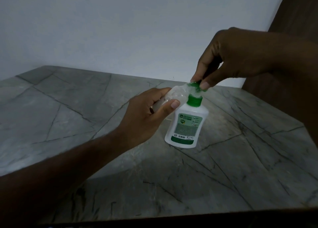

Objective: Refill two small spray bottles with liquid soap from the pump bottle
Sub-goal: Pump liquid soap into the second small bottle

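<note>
I judge I'm mid-refill: my left hand (146, 110) grips the clear small spray bottle (173, 95), tilted with its mouth under the green pump head (196, 86), which my right hand (237, 55) pinches atop the white pump bottle (185, 124). Next: press steadily, keeping the mouth beneath my fingertips.

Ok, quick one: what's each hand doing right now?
Left hand: holds the small clear plastic bottle, tilted toward the pump.
Right hand: pinches the green pump head of the white soap bottle.

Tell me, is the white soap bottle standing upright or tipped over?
Upright. The white soap bottle stands on its base on the marble table, green collar on top, while the right hand pinches its pump head.
</note>
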